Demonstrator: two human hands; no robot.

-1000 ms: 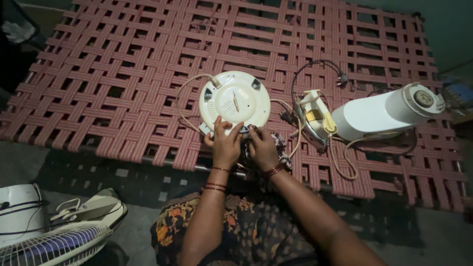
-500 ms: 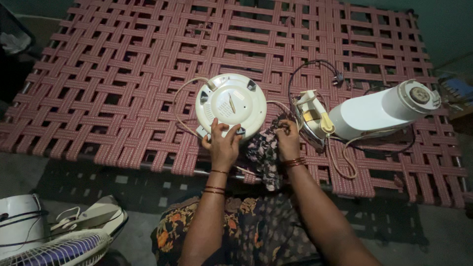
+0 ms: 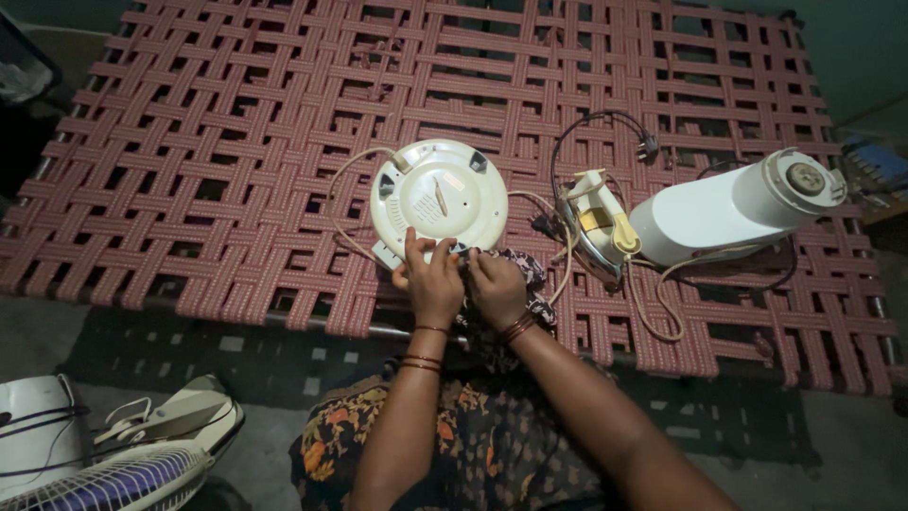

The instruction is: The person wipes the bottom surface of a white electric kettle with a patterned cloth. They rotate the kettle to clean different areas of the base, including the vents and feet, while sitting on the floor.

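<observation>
Hands: left [image 3: 432, 279] grips round white appliance [image 3: 439, 194]; right [image 3: 497, 287] clutches cloth [image 3: 530, 284]

Both forearms are bare, with no sleeves. The left hand [image 3: 433, 284] wears three thin reddish bangles (one near the wrist, two slightly farther up); the right hand [image 3: 497, 289] wears a stacked cluster. Dark floral-printed clothing [image 3: 473, 445] covers the lap.

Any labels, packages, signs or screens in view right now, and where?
Pale rectangular sticker: upper right on the underside of the round white appliance base, by both hands; print too small to tell.
Grey patch of fine marks: left of the base's centre.
No packages, signs or screens are visible.
</observation>
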